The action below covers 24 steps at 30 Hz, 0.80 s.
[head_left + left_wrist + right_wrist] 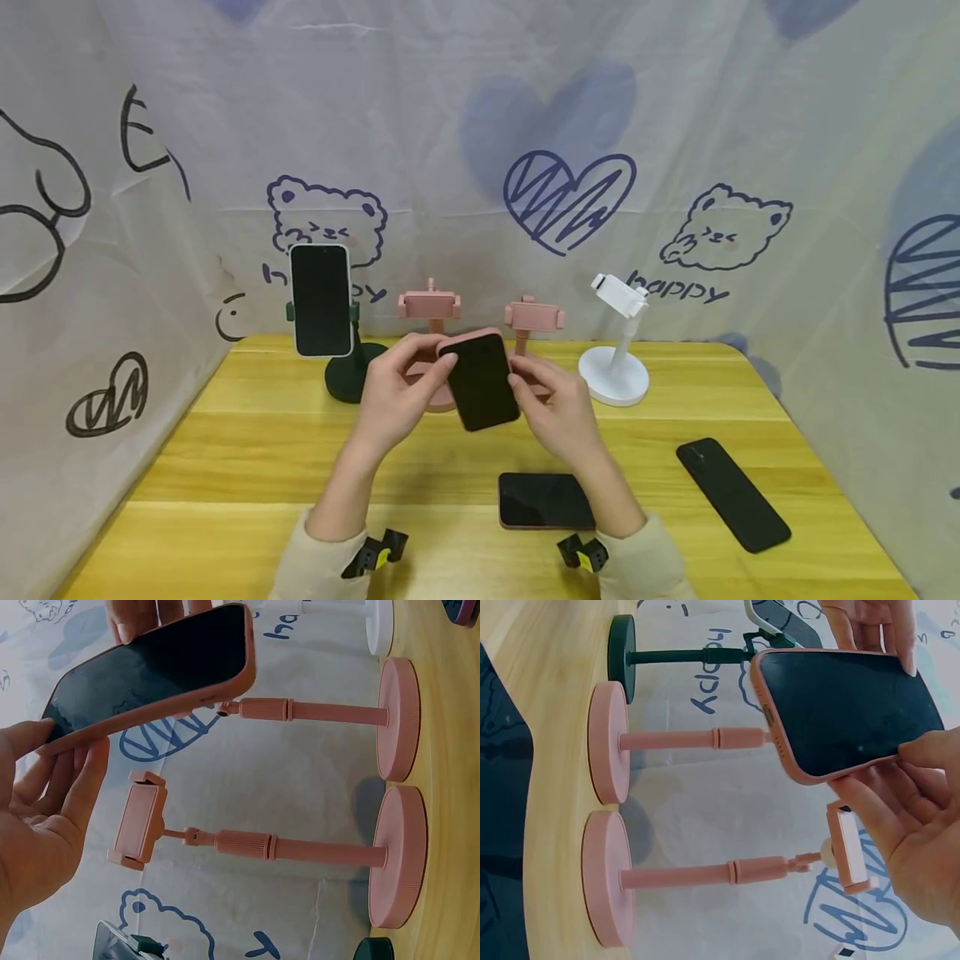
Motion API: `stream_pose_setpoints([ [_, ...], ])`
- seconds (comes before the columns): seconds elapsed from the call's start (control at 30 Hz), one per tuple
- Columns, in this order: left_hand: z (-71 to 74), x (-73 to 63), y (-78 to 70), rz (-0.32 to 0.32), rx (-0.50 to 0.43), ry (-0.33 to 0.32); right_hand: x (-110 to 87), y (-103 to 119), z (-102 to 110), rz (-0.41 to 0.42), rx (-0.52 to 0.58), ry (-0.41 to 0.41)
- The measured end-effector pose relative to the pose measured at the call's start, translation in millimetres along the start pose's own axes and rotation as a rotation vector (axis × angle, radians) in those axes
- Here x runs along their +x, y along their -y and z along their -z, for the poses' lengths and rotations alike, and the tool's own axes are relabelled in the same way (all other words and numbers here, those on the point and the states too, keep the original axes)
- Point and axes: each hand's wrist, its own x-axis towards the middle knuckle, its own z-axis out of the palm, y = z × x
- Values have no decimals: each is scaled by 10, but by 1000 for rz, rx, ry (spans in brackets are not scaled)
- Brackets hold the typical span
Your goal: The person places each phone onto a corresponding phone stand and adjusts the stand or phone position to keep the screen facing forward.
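Note:
A smartphone in a pink case [483, 382] is held up, tilted, between both hands, its dark screen toward the head camera. My left hand [401, 385] pinches its left edge, thumb on the screen side and fingers behind. On the opposite edge my right hand [558, 408] grips it the same way. Behind the phone stand two pink phone stands; the left one's clamp [430, 305] and the right one's clamp [535, 317] hold nothing. In the left wrist view both round pink bases [399, 859] show on the table.
At left, a green stand [347, 375] carries a white-edged phone [321, 300] upright. A white stand [613, 375] with a tilted clamp is at right. One phone [543, 500] lies screen up near the right forearm; a black phone [733, 494] lies back up farther right.

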Motion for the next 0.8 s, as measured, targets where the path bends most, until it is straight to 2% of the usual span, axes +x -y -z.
stream_pose_setpoints([
  [0.13, -8, -12, -4, 51, -6, 12, -2, 19, -33, -60, 80, -36],
  [0.33, -21, -7, 26, 111, 39, 157, -3, 73, -71, -248, 299, -145],
  [0.43, -33, -8, 38, 122, 40, 200, 1, 87, -87, -311, 384, -208],
  [0.6, -36, -12, 48, 112, 38, 195, 6, 100, -97, -353, 471, -261],
  [0.8, -31, -4, 69, 52, 95, 158, 11, 100, -68, -343, 524, -193],
])
